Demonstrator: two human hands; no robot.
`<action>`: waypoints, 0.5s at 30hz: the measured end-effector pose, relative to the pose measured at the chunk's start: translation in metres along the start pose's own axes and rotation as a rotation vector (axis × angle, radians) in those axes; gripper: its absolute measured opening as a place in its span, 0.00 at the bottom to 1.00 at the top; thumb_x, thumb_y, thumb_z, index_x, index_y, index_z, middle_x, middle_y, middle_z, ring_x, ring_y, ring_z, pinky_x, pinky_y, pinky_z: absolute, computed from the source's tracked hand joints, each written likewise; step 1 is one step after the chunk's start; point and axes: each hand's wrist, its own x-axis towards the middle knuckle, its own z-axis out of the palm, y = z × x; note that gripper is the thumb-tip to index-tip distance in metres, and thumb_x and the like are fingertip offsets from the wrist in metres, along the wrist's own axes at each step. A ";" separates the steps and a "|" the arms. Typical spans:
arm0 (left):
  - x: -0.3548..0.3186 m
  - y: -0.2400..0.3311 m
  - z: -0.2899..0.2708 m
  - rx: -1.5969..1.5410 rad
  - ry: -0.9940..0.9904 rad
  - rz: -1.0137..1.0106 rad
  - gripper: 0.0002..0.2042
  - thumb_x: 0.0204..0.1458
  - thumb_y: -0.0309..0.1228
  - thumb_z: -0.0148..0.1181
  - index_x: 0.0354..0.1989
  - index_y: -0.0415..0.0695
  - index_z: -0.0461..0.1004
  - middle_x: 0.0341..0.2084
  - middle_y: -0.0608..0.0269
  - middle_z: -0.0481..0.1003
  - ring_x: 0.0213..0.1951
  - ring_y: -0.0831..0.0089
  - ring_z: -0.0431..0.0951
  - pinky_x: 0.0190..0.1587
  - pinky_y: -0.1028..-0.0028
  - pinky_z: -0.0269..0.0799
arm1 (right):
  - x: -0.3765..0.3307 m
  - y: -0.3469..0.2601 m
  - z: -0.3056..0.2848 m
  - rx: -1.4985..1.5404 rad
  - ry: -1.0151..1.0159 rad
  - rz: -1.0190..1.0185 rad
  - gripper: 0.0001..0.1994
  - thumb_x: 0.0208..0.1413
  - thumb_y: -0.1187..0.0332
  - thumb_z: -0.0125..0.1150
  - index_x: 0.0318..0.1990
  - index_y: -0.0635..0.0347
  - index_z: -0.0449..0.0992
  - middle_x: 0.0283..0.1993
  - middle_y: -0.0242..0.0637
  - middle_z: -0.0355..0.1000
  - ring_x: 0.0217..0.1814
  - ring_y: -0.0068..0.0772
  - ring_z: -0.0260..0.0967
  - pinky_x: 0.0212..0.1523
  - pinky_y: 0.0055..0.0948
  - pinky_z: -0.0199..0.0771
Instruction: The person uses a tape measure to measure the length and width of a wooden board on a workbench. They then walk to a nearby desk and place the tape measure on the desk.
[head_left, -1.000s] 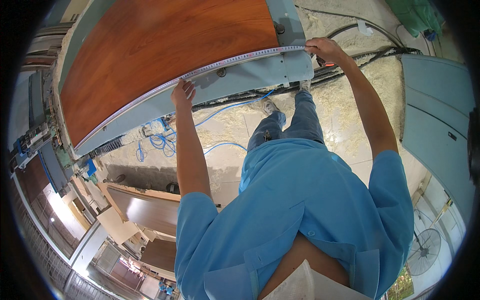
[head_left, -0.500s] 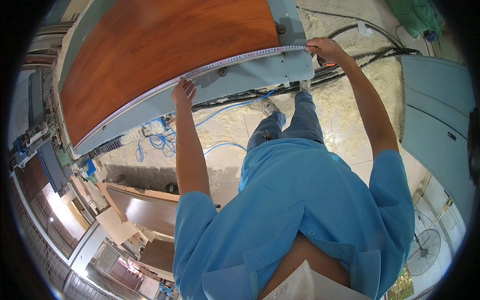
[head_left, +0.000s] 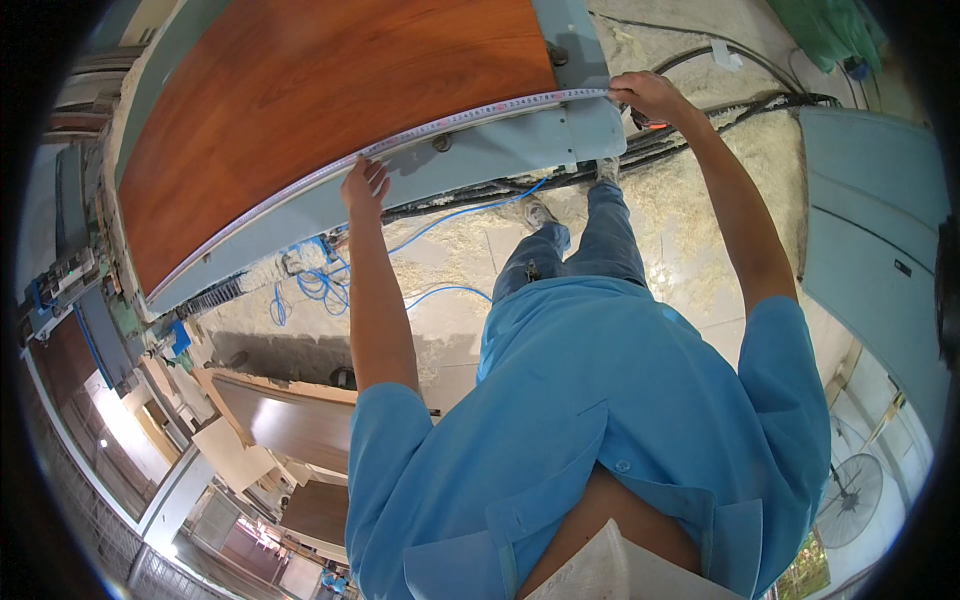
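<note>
We count one wood panel (head_left: 330, 110) on one grey table (head_left: 500, 155), and one tape (head_left: 470, 113) stretched along the panel's near edge. Our left hand (head_left: 365, 183) presses the tape down, fingers flat; our right hand (head_left: 648, 95) pinches its far end. Nothing has shifted since a second ago.

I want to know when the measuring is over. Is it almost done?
Done: the tape measure is already pulled out along the near edge of the reddish-brown wooden panel. In hand: the left hand presses the tape down, the right hand holds its end past the corner. Left: the tape is not yet lifted off.
</note>
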 end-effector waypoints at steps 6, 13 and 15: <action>0.002 0.000 -0.001 0.003 0.000 -0.014 0.15 0.63 0.41 0.59 0.46 0.41 0.74 0.42 0.56 0.80 0.45 0.62 0.80 0.46 0.61 0.76 | -0.001 0.005 0.008 -0.070 0.044 -0.010 0.12 0.65 0.57 0.55 0.40 0.56 0.77 0.36 0.40 0.75 0.41 0.46 0.73 0.42 0.42 0.72; 0.000 0.000 0.000 0.002 -0.013 -0.001 0.16 0.63 0.41 0.59 0.47 0.40 0.74 0.44 0.55 0.80 0.46 0.61 0.80 0.48 0.61 0.75 | -0.002 0.004 0.009 -0.093 0.026 0.023 0.14 0.66 0.54 0.52 0.41 0.53 0.77 0.38 0.39 0.75 0.46 0.45 0.74 0.47 0.44 0.73; 0.000 0.001 0.000 -0.005 -0.007 -0.014 0.16 0.63 0.41 0.59 0.48 0.40 0.74 0.45 0.55 0.79 0.47 0.61 0.79 0.48 0.61 0.74 | -0.004 0.004 0.009 -0.084 0.051 0.009 0.14 0.66 0.54 0.52 0.41 0.53 0.78 0.38 0.39 0.75 0.46 0.45 0.74 0.47 0.44 0.73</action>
